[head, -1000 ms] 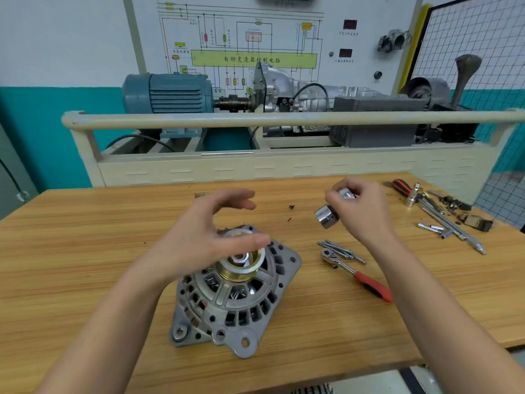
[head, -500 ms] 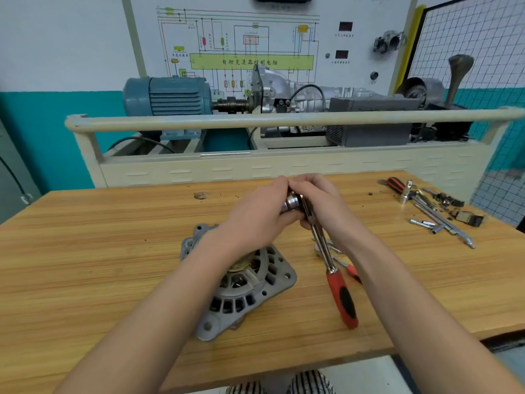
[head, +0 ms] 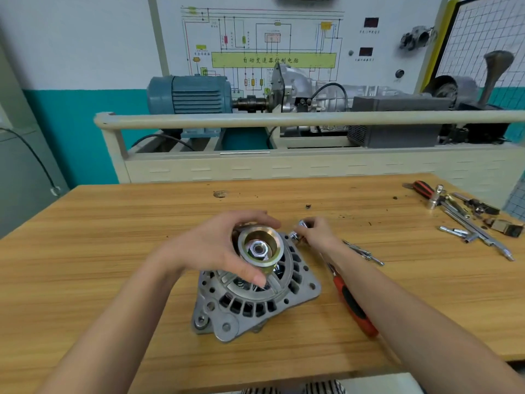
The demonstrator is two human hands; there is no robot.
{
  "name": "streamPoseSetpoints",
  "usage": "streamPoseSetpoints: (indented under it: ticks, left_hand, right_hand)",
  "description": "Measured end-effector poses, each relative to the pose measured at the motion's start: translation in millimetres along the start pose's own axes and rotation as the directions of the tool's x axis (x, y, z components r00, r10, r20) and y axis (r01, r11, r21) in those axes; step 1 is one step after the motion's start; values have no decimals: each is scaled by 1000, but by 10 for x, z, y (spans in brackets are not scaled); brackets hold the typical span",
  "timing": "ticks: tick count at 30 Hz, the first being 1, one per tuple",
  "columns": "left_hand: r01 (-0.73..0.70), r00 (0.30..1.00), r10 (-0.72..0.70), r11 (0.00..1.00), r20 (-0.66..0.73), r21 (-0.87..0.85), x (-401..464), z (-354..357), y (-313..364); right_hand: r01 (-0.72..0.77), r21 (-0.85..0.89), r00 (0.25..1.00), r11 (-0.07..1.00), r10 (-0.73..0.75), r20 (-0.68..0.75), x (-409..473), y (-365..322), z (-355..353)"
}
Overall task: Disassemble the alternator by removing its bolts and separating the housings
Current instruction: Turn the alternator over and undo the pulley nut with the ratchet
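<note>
The grey alternator point(head: 255, 297) lies on the wooden table point(head: 113, 251) with its brass-coloured pulley point(head: 260, 247) facing up and a hex nut point(head: 257, 249) in the pulley's middle. My left hand point(head: 216, 245) curls round the pulley, thumb at the front and fingers behind. My right hand point(head: 315, 233) grips the head of a ratchet wrench with a chrome socket point(head: 298, 230) just right of the pulley. The wrench's red and black handle point(head: 355, 305) trails toward me beside my right forearm.
Loose bolts point(head: 363, 253) lie right of my right hand. More sockets, extension bars and a red-handled tool point(head: 423, 189) are scattered at the table's far right point(head: 468, 223). A small washer point(head: 219, 193) sits near the far edge. A training bench with a motor stands behind.
My hands came apart after joining socket and ratchet. My left hand went down onto the pulley; my right hand lowered the wrench head beside the alternator.
</note>
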State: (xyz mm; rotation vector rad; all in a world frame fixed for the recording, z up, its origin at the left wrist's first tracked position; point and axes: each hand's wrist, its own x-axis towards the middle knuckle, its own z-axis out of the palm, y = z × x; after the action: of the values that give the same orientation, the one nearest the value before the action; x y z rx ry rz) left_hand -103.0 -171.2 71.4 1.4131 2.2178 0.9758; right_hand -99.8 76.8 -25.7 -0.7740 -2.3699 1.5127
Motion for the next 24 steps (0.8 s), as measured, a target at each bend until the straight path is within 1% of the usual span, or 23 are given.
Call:
streamPoseSetpoints:
  ticks: [2, 5, 7, 9, 11, 12, 13, 14, 15, 16, 17, 18, 19, 20, 22, 24]
  left_hand:
    - [-48, 999, 49, 999, -18, 19, -45, 58, -35]
    - [-76, 984, 91, 992, -156, 98, -67, 179, -38]
    - [-74, 974, 90, 994, -207, 85, -71, 224, -34]
    - [-76, 970, 88, 995, -229, 59, -76, 231, -30]
    - [-88, 966, 93, 996, -242, 31, -78, 231, -30]
    - [-96, 964, 98, 995, -246, 20, -74, 235, -32]
    - [-102, 963, 101, 995, -250, 10, -70, 241, -33]
    - [-106, 961, 103, 994, -257, 3, -69, 249, -37]
    - [-109, 958, 106, 994, -266, 1, -66, 253, -39]
    - [-110, 956, 107, 994, -273, 4, -66, 256, -41]
    - [-106, 955, 105, 994, -278, 9, -66, 256, -40]
    - [-102, 955, 101, 995, -279, 12, -63, 257, -39]
    - [-101, 956, 99, 995, -278, 7, -64, 258, -39]
    - [-101, 956, 96, 995, -278, -5, -67, 258, -40]
    - [-93, 955, 82, 995, -284, -24, -70, 263, -43]
    - [-84, 954, 72, 996, -290, -27, -64, 271, -53]
  right_hand:
    - [8, -48, 1000, 999, -9, -27, 27, 36, 43]
    - [20, -251, 996, 968, -40, -77, 41, 86, 51]
    - [15, -353, 994, 935, -53, -98, 4, 109, 54]
    - [32, -378, 991, 925, -78, -107, -77, 61, 55]
    - [120, -308, 977, 944, -168, -133, -224, -118, 27]
    - [208, -216, 958, 954, -243, -151, -340, -249, -6]
    - [324, -88, 928, 942, -334, -165, -501, -392, -52]
    - [456, 36, 880, 889, -444, -171, -686, -525, -115]
    - [588, 91, 807, 804, -574, -137, -880, -650, -188]
    - [690, 63, 724, 721, -688, -42, -1064, -755, -253]
    - [748, -4, 661, 664, -744, 99, -1214, -841, -300]
    - [765, -106, 640, 636, -730, 240, -1314, -906, -325]
    - [763, -210, 643, 611, -685, 344, -1376, -974, -328]
    - [758, -317, 652, 570, -644, 399, -1390, -1023, -321]
    - [744, -513, 658, 428, -604, 450, -1373, -1090, -281]
    - [732, -624, 638, 275, -599, 485, -1368, -1155, -225]
